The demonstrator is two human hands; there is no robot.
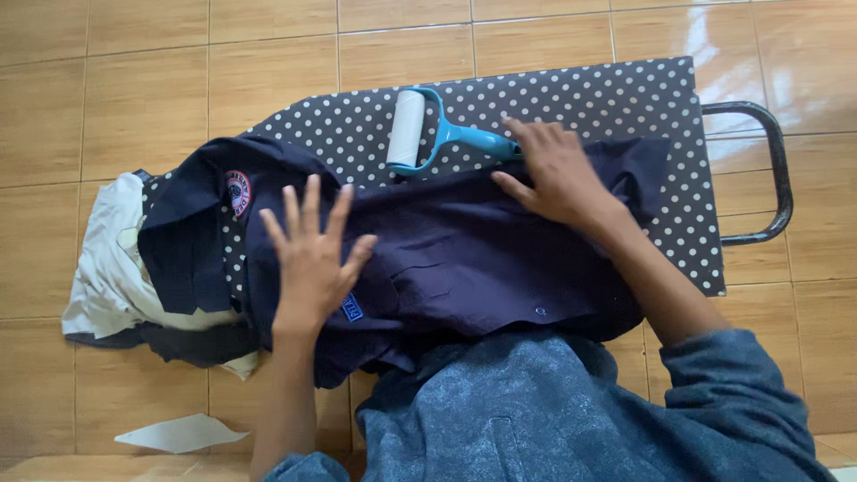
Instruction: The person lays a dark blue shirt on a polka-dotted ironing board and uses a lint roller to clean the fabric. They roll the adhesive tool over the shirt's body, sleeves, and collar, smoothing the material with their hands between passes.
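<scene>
A dark navy shirt (464,259) with a round sleeve patch lies spread over a polka-dot ironing board (616,98). My left hand (312,254) presses flat on the shirt's middle, fingers spread apart. Flat on the shirt's upper right part rests my right hand (558,174), its fingertips touching the blue handle of a lint roller (420,129). The roller, with a white sticky drum, lies on the board just beyond the shirt. Neither hand grips anything.
A pile of white and dark clothes (112,268) sits on the tan tiled floor at the board's left end. The board's metal rest loop (772,170) sticks out on the right. A white scrap of paper (178,433) lies on the floor at lower left.
</scene>
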